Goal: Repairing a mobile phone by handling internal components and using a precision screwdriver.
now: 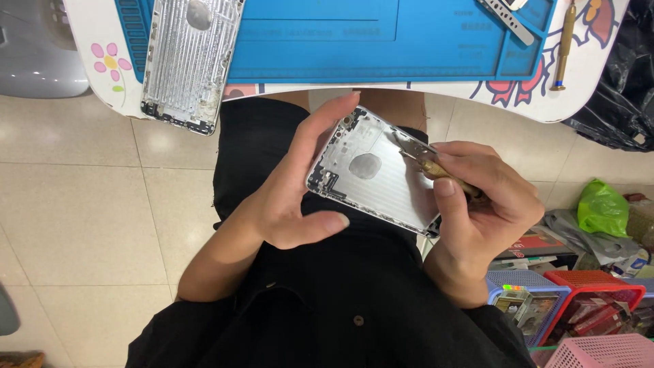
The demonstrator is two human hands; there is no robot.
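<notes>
My left hand (293,191) grips a bare silver phone back housing (375,180) by its left edge, holding it over my lap with the inside face up. My right hand (477,204) supports the housing's right side and pinches a brass-coloured tool (446,174) whose metal tip rests on the upper inner edge of the housing. A second, empty silver housing (189,61) lies face up on the blue work mat (354,41), overhanging the table's near edge.
The small white table (109,82) with flower drawings stands in front of my knees. A brass-handled screwdriver (564,48) and a metal strip (507,20) lie at its right. Coloured plastic baskets (593,300), a green bag (603,208) and black bag (623,82) crowd the floor right.
</notes>
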